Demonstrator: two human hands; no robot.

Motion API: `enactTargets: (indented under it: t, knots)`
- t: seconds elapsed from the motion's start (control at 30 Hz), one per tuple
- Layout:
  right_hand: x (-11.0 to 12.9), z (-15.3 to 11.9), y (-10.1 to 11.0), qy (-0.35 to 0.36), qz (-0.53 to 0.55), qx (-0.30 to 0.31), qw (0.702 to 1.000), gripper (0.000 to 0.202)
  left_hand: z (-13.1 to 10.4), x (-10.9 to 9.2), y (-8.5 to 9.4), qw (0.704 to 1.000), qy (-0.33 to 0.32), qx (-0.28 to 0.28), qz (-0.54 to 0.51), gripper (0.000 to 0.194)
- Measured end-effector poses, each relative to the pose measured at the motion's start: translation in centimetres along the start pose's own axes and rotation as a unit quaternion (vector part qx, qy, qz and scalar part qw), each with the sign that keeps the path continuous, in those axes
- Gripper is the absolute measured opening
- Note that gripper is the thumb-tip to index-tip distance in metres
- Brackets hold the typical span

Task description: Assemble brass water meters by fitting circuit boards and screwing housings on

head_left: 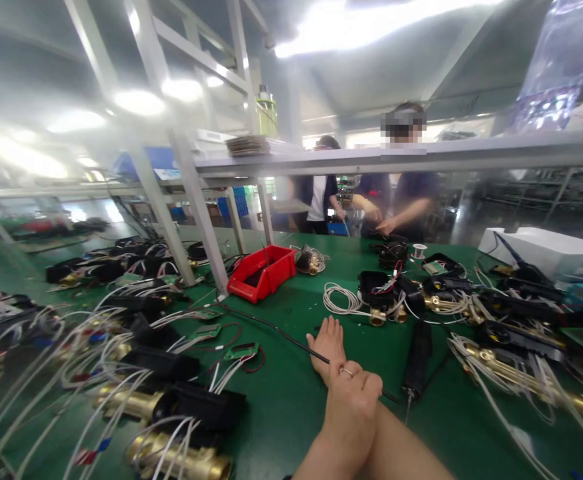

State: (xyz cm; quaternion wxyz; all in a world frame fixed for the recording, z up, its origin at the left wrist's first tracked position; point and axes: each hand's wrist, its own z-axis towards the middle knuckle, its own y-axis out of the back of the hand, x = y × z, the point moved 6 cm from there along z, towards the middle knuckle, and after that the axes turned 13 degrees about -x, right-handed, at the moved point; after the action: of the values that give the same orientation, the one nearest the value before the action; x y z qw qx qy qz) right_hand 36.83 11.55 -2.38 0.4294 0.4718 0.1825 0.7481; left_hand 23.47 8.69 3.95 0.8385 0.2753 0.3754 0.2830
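My right hand lies flat, palm down, on the green table with its fingers stretched out. Across its wrist, my left hand, wearing a ring, has its fingers wrapped round. A black cable runs to the hands and comes out on the other side. To the right of them a black electric screwdriver points its bit toward me. Beyond the fingertips sit a coil of white wire and an open black housing with brass fittings.
A red bin stands beside the metal shelf post. Brass valve assemblies with loose white wires crowd the left; more lie right. A white box is at back right. Two people stand across the table.
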Motion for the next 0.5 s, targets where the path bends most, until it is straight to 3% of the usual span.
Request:
enactTargets:
  t: [0.07,0.13,0.27,0.4,0.5]
  knots:
    - [0.5,1.8,-1.2,0.006,-0.002,-0.003,1.0,0.068,-0.2,-0.6,0.1,0.995,-0.077,-0.018,0.066,0.019]
    - [0.7,3.2,-2.2,0.012,-0.004,-0.006,1.0,0.071,-0.3,-0.8,0.3,0.984,-0.124,-0.084,0.092,0.02]
    - [0.9,5.6,-4.3,0.03,-0.007,-0.001,1.0,0.071,-0.3,0.2,1.3,0.963,-0.134,-0.222,0.073,0.021]
    - [1.1,7.0,-6.0,0.061,-0.012,0.018,0.998,0.054,-0.1,1.1,1.7,0.966,-0.11,-0.229,0.049,0.023]
    - [1.2,7.1,-6.2,0.083,-0.015,0.019,0.996,0.041,-0.1,1.3,1.8,0.971,-0.101,-0.216,0.028,0.022]
